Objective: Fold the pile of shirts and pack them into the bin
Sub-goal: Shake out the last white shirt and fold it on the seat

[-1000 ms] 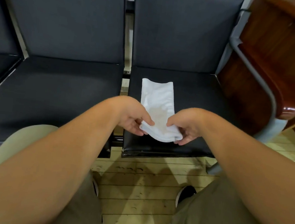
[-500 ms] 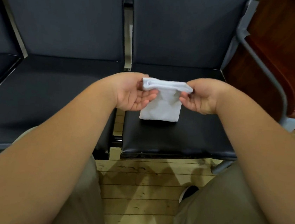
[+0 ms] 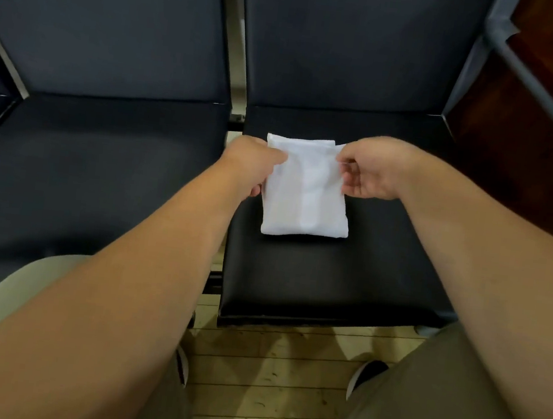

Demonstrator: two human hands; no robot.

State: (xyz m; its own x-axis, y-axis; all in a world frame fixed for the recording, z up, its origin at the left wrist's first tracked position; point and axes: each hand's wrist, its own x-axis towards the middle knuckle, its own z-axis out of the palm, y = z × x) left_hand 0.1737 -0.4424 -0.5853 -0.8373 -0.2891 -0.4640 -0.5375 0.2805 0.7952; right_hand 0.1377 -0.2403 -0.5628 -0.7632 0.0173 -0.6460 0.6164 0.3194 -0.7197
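On black seat (image 3: 329, 277), folded shirt (image 3: 306, 195)

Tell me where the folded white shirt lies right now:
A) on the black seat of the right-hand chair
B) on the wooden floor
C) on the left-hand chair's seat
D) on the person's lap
A: the folded white shirt lies flat on the right-hand black seat, with the left hand at its left edge and the right hand pinching its far right corner.
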